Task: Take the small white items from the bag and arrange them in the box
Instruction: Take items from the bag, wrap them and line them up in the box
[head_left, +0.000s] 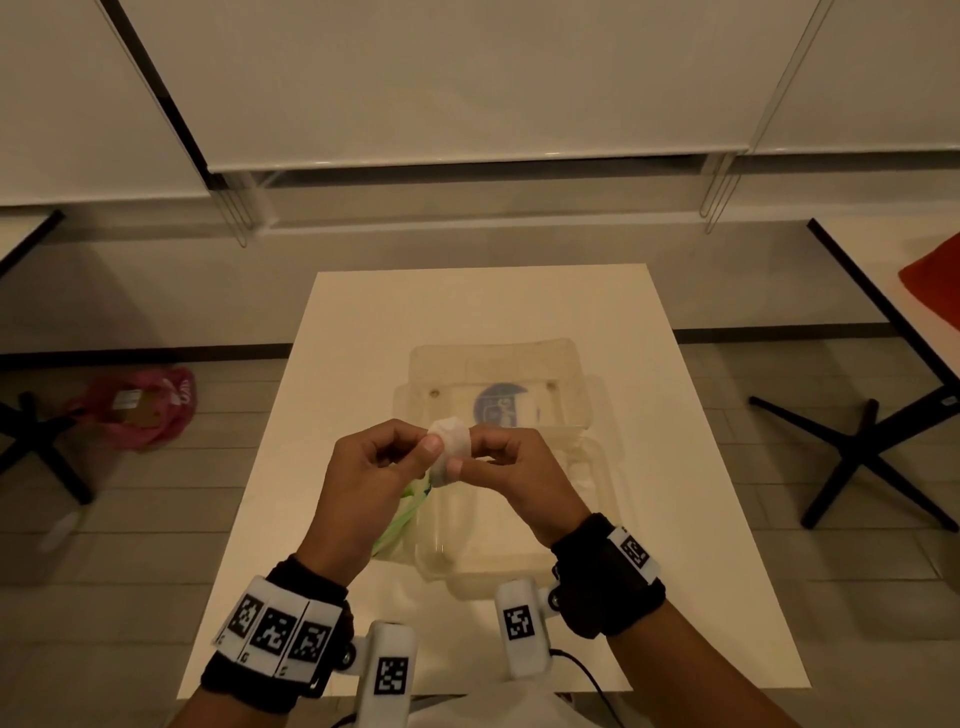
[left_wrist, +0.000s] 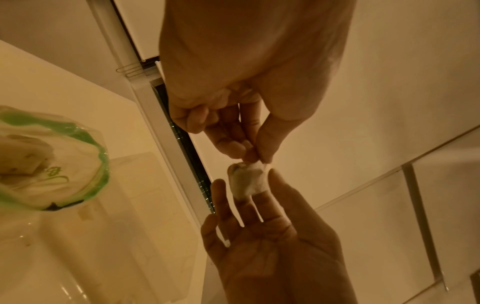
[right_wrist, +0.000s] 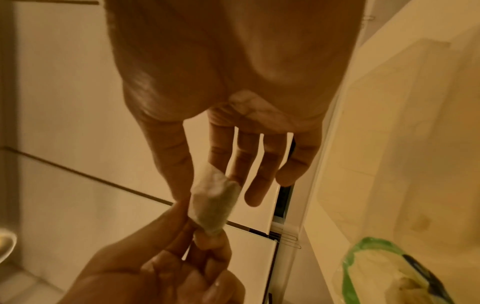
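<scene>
Above the white table (head_left: 363, 338), both hands hold one small white item (head_left: 449, 447), a soft folded pad. My left hand (head_left: 428, 441) pinches its left end with curled fingers. My right hand (head_left: 465, 452) pinches the other end between thumb and forefinger, its other fingers extended (right_wrist: 259, 185). The wrist views show the same item (left_wrist: 246, 181) (right_wrist: 213, 201). The clear bag with a green rim (left_wrist: 52, 164) (right_wrist: 376, 267) lies below my left hand (left_wrist: 255, 158), with more white items inside. The clear plastic box (head_left: 592, 389) lies open just beyond and to the right of the hands.
A round blue label (head_left: 501, 410) shows through the box's far half. A pink bag (head_left: 140, 405) lies on the floor at the left, near a black table base (head_left: 41, 441). Another black base (head_left: 862, 452) stands at the right. Something red (head_left: 935, 291) sits on the right-hand table.
</scene>
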